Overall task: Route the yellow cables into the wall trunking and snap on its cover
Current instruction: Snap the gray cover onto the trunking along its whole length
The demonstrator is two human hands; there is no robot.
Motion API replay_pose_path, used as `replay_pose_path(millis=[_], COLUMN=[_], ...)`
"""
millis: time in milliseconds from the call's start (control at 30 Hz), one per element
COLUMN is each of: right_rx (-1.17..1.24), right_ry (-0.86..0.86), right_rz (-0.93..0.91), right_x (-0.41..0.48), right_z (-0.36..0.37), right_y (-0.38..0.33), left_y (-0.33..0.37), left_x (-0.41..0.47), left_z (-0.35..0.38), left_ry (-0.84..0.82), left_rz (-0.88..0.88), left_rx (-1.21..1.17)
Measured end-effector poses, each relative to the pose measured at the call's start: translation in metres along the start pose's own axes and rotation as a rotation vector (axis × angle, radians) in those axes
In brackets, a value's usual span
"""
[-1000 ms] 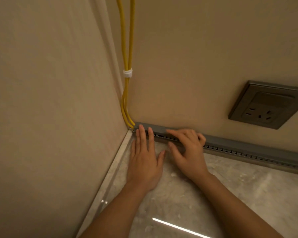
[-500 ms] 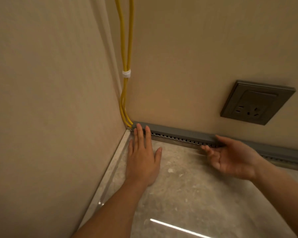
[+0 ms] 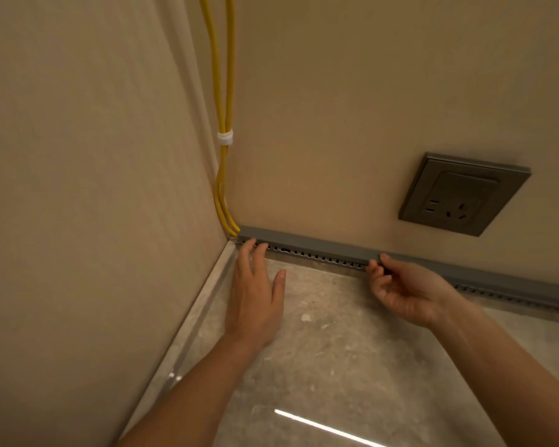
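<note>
The light is warm and a bit dim. It makes both walls (image 3: 78, 188) look yellow-brown. The left wall looks paler, and the back wall gets darker near the top of the corner. A thin white streak (image 3: 323, 429) of glare shines on the glossy floor (image 3: 336, 343) near the bottom. A small glint (image 3: 174, 377) sits by the floor's left edge. A thin dark shadow runs along the floor just under the gray trunking (image 3: 320, 245). The wall socket (image 3: 462, 195) looks dark. The wide lens tilts things, so the wall corner leans. The middle looks sharp, and fine details look a little soft.
</note>
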State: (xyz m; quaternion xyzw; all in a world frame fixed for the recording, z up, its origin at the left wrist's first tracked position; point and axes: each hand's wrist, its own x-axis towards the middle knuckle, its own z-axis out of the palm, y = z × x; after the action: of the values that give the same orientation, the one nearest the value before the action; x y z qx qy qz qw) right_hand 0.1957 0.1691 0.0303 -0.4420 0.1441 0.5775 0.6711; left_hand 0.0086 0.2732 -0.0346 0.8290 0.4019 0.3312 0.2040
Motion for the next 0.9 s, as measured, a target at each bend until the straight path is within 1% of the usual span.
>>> replay_pose_path(millis=[67,100,200,267,367,433,500,600,667,900], right_rx=[-0.028,-0.034,-0.044,-0.06,-0.084,-0.095,-0.092,-0.103,-0.12,-0.14], right_ry=[0.026,0.032,0.038,0.036,0.034,0.038,0.035,0.044,0.045,0.089], right_rz=[-0.04,-0.05,-0.058,-0.058,-0.046,-0.038,-0.032,-0.035,-0.043,-0.101], right_x=[0.0,0.0,0.001,0.002,0.005,0.006,0.007,0.01,0.011,0.01], right_z=[0.001,0.001,0.002,0.001,-0.001,0.0,0.0,0.0,0.0,0.002], right_y=[0.002,0.003,0.004,0.004,0.003,0.002,0.002,0.003,0.004,0.01], left_y=[0.01,0.019,0.051,0.071,0.083,0.081,0.08,0.083,0.086,0.09], left_x=[0.001,0.003,0.02,0.034,0.05,0.053,0.053,0.055,0.057,0.061], left_z=[0.005,0.009,0.024,0.034,0.043,0.042,0.042,0.042,0.041,0.043], left_ry=[0.064,0.053,-0.072,-0.091,-0.057,-0.113,-0.161,-0.133,-0.145,-0.149], left_rz=[-0.118,-0.215,-0.531,-0.693,-0.944,-1.053,-1.075,-1.105,-1.127,-1.131], left_rx=[-0.106,-0.192,-0.467,-0.527,-0.624,-0.658,-0.64,-0.718,-0.751,-0.776])
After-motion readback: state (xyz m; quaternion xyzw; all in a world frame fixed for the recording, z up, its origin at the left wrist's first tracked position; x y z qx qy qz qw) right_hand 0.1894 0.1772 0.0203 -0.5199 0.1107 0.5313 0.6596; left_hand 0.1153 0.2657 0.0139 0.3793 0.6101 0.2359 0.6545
